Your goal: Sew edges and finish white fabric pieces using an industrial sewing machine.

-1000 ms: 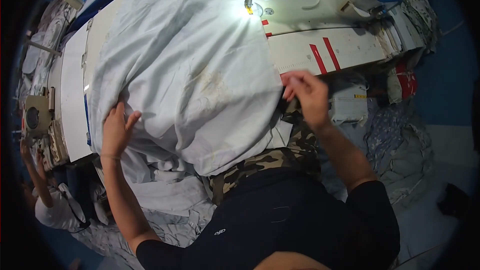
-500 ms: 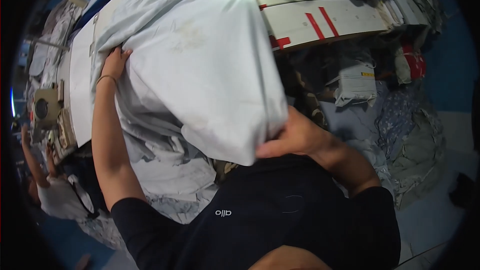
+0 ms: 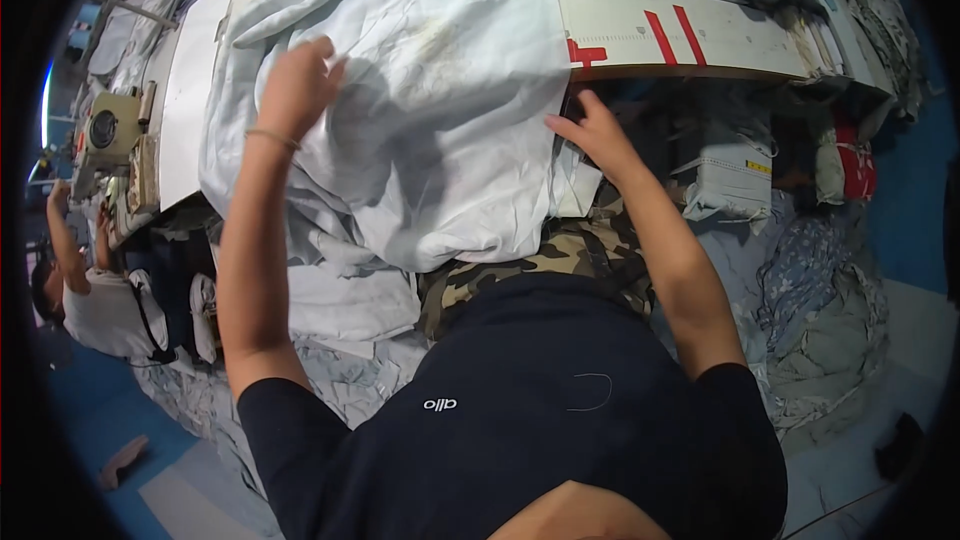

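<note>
I've got the left hand (image 3: 295, 85) spread flat on the pale cloth (image 3: 420, 90), fingers loose, pinning it down, I'd say. Right hand (image 3: 590, 130) is open at the cloth's right edge, fingertips touching, nothing gripped (likely steadying it). The cloth lies heaped on the surface (image 3: 700, 40), its long axis running from the far edge down toward my lap.

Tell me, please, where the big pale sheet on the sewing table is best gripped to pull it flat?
Probably the loose near edge of the white sheet, hanging off the table toward the lap. Come from below at its right side, by the right hand; the left hand presses the top, where bunched folds offer no edge.
</note>
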Available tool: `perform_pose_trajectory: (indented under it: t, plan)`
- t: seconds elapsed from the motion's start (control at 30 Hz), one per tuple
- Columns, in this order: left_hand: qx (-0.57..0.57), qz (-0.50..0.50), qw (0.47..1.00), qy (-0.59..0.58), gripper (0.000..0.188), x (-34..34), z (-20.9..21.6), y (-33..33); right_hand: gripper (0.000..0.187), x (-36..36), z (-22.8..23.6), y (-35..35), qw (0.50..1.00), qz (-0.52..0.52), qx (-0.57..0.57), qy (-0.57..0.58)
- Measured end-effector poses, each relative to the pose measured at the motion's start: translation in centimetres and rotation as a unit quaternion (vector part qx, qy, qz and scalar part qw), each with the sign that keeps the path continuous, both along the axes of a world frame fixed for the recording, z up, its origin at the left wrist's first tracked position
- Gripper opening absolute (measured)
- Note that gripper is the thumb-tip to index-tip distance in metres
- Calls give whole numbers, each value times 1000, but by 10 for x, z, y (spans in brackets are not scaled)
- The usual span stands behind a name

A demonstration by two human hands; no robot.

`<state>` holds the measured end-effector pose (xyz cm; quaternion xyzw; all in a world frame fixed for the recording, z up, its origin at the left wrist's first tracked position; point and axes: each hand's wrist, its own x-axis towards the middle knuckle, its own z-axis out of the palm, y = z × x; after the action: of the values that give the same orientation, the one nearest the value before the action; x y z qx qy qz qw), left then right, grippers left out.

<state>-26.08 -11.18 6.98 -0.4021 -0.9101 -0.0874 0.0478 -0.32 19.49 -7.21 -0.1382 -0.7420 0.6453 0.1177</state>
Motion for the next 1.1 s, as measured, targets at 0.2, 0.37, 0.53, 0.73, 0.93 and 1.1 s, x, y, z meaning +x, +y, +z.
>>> perform_pose_trajectory:
  t: [0.2, 0.37, 0.53, 0.73, 0.93, 1.1]
  plan:
    - [-35, 124, 988, 80, 13, 57, -26, -21, 27, 38, 27, -64, 938, 131, -306, -95]
    - [-38, 115, 989, 90, 13, 52, -20, -23, 31, 88, 56, -70, 909, 95, -395, -89]
    - [-56, 119, 985, 110, 13, 53, -11, -20, 31, 101, 68, -59, 919, 61, -384, -67]
    - [6, 74, 990, 122, 14, 81, 3, 13, 29, 124, 63, -57, 919, 45, -382, -79]
    - [52, -314, 946, -61, 39, 214, 2, 100, 24, 143, 58, -56, 948, 89, -278, -127]
    - [21, -359, 908, -217, 33, 238, -31, 124, 27, 150, 68, -37, 967, 97, 92, -215]
